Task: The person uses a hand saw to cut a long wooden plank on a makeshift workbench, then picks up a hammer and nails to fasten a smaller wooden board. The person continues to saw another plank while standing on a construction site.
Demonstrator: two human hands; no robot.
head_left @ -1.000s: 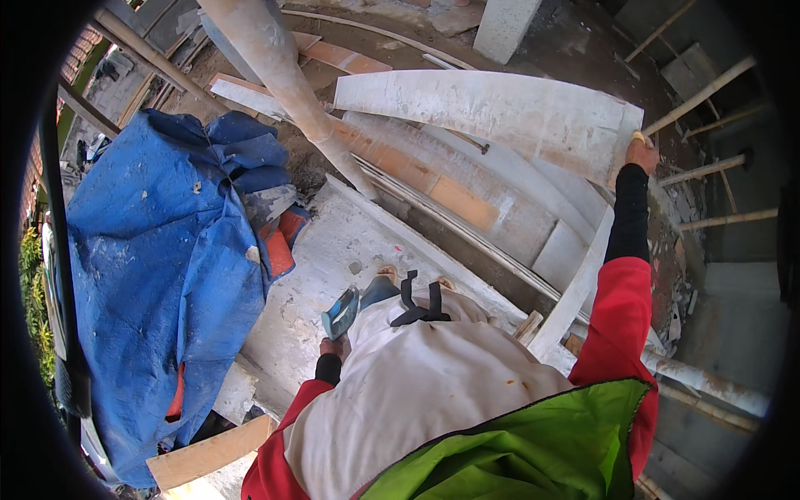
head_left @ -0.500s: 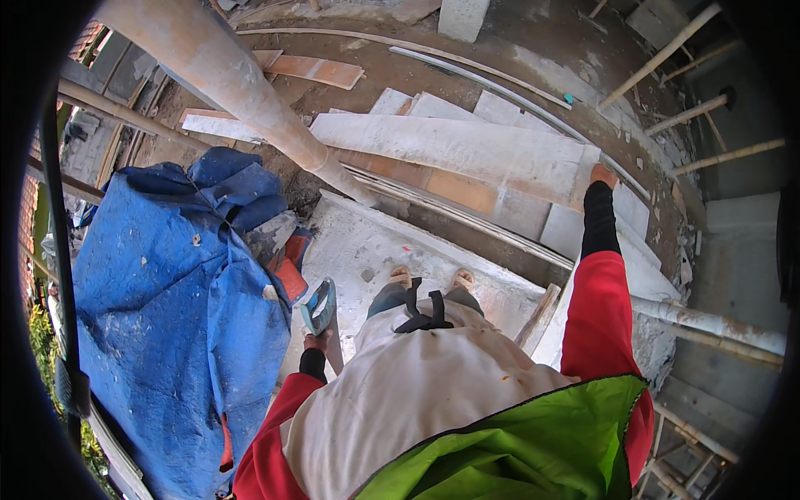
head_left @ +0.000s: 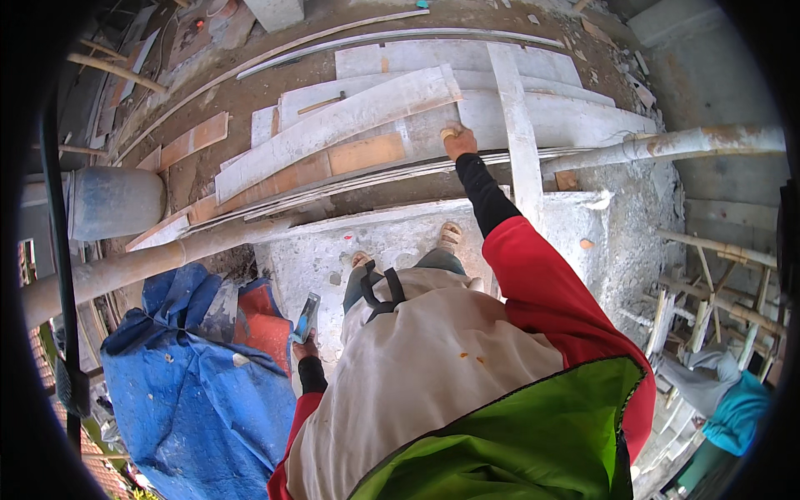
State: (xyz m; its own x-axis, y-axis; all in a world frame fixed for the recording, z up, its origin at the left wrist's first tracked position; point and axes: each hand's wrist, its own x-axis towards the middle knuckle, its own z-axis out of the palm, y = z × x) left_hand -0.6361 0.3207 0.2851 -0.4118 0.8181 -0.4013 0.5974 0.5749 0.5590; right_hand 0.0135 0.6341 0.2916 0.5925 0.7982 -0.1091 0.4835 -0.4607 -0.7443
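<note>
My left hand is closed around the teal handle of a handsaw, low beside my left leg. Most of its blade is hidden. My right arm reaches forward, and my right hand has its fingers curled over the stacked boards. A small tan bit shows at the fingers; I cannot make out what it is. Just beyond that hand ends a long whitish board, lying askew on the pile. Close to its right, a narrow white plank lies across the stack. A hammer rests on the boards.
A bamboo pole crosses at left above a crumpled blue tarp. Beyond stands a bluish barrel. Another pole runs in from the right. At lower right, a person in teal is near bamboo scaffolding. I stand on a pale slab.
My view has swung right, bringing the narrow plank, hammer and other person into sight. My right hand has come away from the long board's end. The handsaw stays in my left hand.
</note>
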